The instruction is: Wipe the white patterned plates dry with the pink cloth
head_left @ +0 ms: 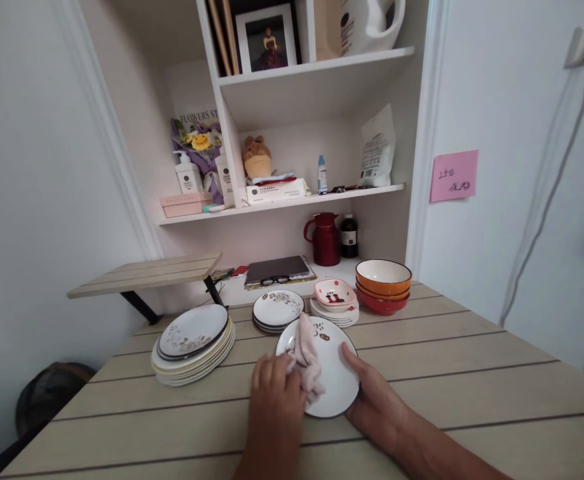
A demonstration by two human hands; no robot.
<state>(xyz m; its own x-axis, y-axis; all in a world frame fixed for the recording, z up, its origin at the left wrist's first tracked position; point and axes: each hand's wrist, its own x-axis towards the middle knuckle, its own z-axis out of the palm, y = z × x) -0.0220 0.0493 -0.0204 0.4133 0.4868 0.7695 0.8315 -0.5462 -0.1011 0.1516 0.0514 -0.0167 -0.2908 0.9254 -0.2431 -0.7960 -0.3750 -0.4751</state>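
A white plate (336, 373) with a dark rim and a floral print is tilted toward me above the table. My right hand (372, 393) grips its right edge, thumb on the face and the other fingers hidden behind. In my left hand (276, 387) a pale pink cloth (308, 360) is bunched against the plate's left part. Just behind stands a short stack of small floral plates (278, 308). To the left is a taller stack of larger plates (192, 333), a floral one on top.
Behind the plate, a pink square bowl (336, 293) rests on small plates (345, 319). Nested orange and red bowls (383, 287) stand at the back right. Further back are glasses (275, 281) on a dark laptop-like slab (279, 269), a red jug (325, 240) and a raised wooden shelf (147, 273).
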